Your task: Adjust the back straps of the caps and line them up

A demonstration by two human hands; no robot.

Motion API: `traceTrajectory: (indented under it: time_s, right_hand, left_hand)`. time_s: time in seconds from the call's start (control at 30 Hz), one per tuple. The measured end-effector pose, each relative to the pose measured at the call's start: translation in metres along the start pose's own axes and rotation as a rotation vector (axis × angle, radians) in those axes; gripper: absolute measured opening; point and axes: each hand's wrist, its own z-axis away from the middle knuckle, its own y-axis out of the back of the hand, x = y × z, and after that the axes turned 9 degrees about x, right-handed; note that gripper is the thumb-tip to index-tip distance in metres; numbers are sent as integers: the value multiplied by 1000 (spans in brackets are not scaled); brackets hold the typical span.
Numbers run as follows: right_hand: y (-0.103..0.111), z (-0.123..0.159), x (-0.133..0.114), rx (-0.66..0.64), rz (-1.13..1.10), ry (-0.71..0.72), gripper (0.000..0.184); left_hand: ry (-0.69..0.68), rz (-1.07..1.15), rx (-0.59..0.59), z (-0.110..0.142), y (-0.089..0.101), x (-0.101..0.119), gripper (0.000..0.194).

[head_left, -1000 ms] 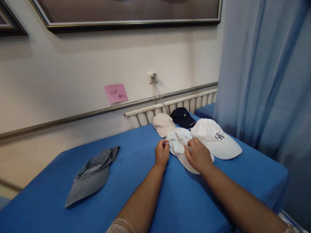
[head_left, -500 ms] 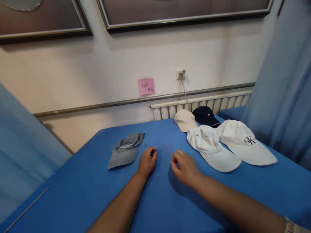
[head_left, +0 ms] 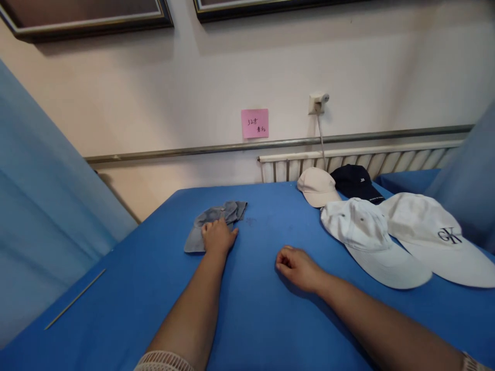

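Note:
A grey cap (head_left: 201, 221) lies on the left part of a blue-covered table (head_left: 251, 319). My left hand (head_left: 218, 236) is over its near side, fingers bent onto the fabric and thumb held apart to the right; the fingertips are partly hidden. My right hand (head_left: 297, 267) rests near the middle of the table, its fingers loosely curled in with nothing seen in them. To the right of that hand are a white cap (head_left: 356, 226), a larger off-white cap with black letters (head_left: 423, 221), a beige cap (head_left: 317, 185) and a navy cap (head_left: 351, 180).
A thin stick (head_left: 75, 299) lies near the left table edge. Behind the table are a white radiator (head_left: 294, 167), a metal rail (head_left: 201, 151), a pink note (head_left: 255, 123) and a wall socket with a plug (head_left: 317, 104). Blue curtains (head_left: 46, 206) hang at both sides.
My left hand has moved left onto the grey cap, whose crown looks somewhat differently shaped. My right hand stays curled on the table. The view has shifted left and down.

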Motion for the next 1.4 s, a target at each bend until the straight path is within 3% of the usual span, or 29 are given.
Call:
traceTrajectory:
  time_s: [0.13,0.23,0.33,0.47,0.53,0.6,0.77,0.93,1.1,1.27,1.4]
  right_hand:
    - [-4,1,-3,8,-2,-3,9]
    - [-12,-2,2,112,-93,-112,7]
    - [-10,-9,11,370,-226,-206,18]
    - [11,-21,27,793,-334,-183,27]
    - [22,-27,37,906,-330,-211,32]
    - [27,-31,46,939,-320,-260,35]
    - [18,-35,61,842,-321,-388,38]
    - [3,-33,64,645,-271,-392,37]
    - [-1,-29,58,490,-167,-328,45]
    - [9,-22,38,375,4,-136,55]
    - [12,-19,30,214,94,-22,32]
  left_hand:
    - [12,91,19,0,4,2,28]
    - [-21,160,81,2,8,11,25]
    - [-172,286,114,9,18,29,24]
    - [-433,527,102,25,35,53,40]
    - [-473,628,74,29,38,57,40]
    - [-434,730,87,30,37,56,35]
    - [-106,898,175,19,18,38,20]
    - [-119,719,6,15,-4,26,25]
    - [-111,852,-161,18,-15,28,44]
    - [48,1114,-234,22,-17,40,44]
    - [171,1329,-267,24,-17,51,41]
